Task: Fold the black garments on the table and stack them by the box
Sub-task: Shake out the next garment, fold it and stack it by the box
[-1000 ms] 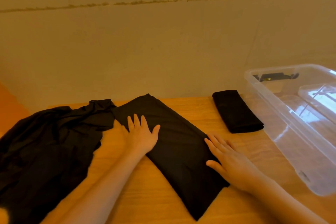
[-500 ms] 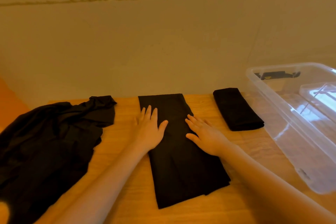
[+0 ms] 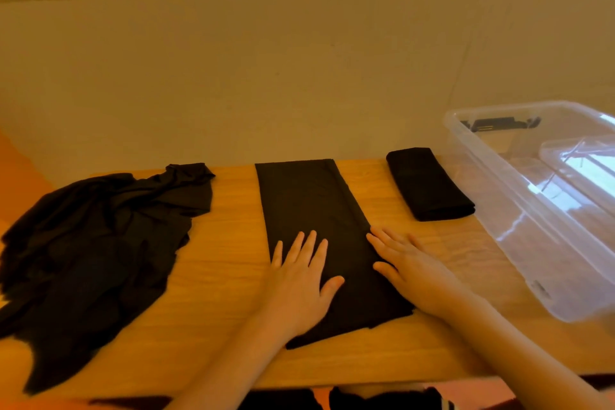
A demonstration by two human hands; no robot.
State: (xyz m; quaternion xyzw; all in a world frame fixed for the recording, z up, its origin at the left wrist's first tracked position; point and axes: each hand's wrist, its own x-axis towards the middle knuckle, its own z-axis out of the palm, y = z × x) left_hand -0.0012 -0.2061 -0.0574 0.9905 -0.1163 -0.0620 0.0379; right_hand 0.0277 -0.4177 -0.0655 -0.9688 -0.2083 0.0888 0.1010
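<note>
A black garment folded into a long strip (image 3: 312, 210) lies straight on the wooden table (image 3: 226, 263), running from the wall toward me. My left hand (image 3: 301, 280) lies flat on its near half, fingers spread. My right hand (image 3: 412, 268) rests flat along its right edge, partly on the table. A small folded black garment (image 3: 427, 185) sits just left of the clear plastic box (image 3: 492, 190). A loose heap of black garments (image 3: 100, 243) covers the table's left side.
The clear box holds a lid-like clear piece (image 3: 579, 156) and has a black latch (image 3: 502, 123) at its far end. A plain wall stands right behind the table. The table's near edge runs below my forearms.
The strip has swung from slanting to straight and slid toward the wall. Both hands have drawn back along it to its near half.
</note>
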